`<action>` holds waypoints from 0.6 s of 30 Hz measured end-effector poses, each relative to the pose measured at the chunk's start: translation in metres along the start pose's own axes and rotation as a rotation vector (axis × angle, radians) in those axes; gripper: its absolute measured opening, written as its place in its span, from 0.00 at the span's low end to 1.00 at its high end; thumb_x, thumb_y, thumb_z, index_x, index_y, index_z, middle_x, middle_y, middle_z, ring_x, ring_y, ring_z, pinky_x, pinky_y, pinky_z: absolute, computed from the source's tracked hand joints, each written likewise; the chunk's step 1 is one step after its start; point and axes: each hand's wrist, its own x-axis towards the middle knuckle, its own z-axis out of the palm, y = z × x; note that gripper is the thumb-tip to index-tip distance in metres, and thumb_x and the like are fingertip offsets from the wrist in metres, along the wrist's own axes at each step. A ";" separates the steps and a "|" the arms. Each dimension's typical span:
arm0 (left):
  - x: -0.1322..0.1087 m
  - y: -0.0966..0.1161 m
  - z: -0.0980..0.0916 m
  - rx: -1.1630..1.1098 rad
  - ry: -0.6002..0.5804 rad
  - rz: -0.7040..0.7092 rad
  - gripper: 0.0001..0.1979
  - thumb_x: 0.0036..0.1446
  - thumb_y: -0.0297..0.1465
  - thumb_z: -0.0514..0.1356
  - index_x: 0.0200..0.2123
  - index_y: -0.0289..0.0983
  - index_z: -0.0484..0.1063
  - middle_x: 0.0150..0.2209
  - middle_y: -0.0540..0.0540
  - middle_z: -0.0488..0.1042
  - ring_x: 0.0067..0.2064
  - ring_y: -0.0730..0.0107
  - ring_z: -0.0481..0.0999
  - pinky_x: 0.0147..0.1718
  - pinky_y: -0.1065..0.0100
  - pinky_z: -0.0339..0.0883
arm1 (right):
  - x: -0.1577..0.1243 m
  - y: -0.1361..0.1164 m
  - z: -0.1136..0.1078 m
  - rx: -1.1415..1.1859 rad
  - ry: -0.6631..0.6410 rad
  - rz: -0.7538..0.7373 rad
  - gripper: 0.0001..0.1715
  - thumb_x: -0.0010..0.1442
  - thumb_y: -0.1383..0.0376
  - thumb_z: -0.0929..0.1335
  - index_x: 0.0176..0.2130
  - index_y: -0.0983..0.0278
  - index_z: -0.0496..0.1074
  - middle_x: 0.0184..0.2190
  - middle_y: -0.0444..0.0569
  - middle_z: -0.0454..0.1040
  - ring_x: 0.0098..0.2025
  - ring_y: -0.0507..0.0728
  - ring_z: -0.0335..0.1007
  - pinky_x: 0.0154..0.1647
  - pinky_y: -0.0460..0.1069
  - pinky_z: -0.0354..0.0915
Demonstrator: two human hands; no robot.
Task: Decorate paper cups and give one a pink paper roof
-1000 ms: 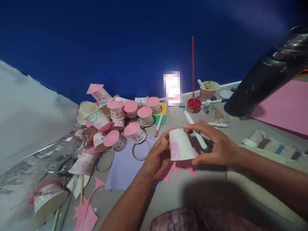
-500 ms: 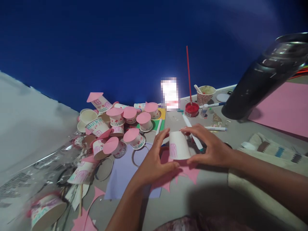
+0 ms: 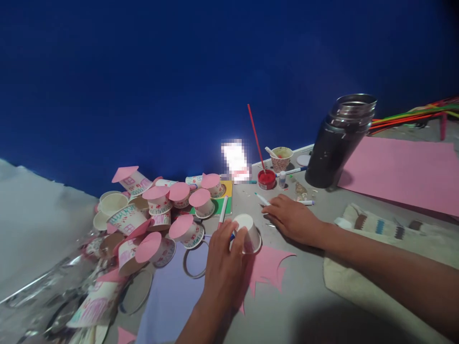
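A white paper cup (image 3: pixel 253 238) stands upside down, partly covered by my left hand (image 3: pixel 224 255), whose thumb and fingers grip its left side. To its right, my right hand (image 3: pixel 296 220) lies low over the table, fingers curled onto a white marker (image 3: pixel 262 198); the hand hides most of this marker, and its teal end sticks out. Pink paper scraps (image 3: pixel 267 270) lie beneath and in front of the cup. Behind my left fingers another white marker (image 3: pixel 223 210) rests near a green and yellow card (image 3: pixel 228 205).
Decorated cups with pink paper tops (image 3: pixel 148 248) crowd the left side, beside clear plastic (image 3: pixel 39 296) and a lilac sheet (image 3: pixel 168 306). At the back are a red paint pot (image 3: pixel 267 180) and a dark flask (image 3: pixel 332 148). A pink sheet (image 3: pixel 401 172) and cloth (image 3: pixel 353 258) lie right.
Both hands were around the cup, which was tilted; now it rests upside down with only my left hand on it. My right hand has left the cup and reached onto the marker.
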 end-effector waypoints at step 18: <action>0.070 -0.035 -0.010 -0.303 -0.111 -0.630 0.12 0.50 0.31 0.67 0.23 0.43 0.64 0.25 0.48 0.63 0.32 0.54 0.69 0.32 0.62 0.53 | 0.000 -0.001 -0.001 -0.090 -0.049 0.040 0.09 0.67 0.65 0.70 0.43 0.67 0.80 0.48 0.61 0.77 0.52 0.67 0.71 0.46 0.56 0.69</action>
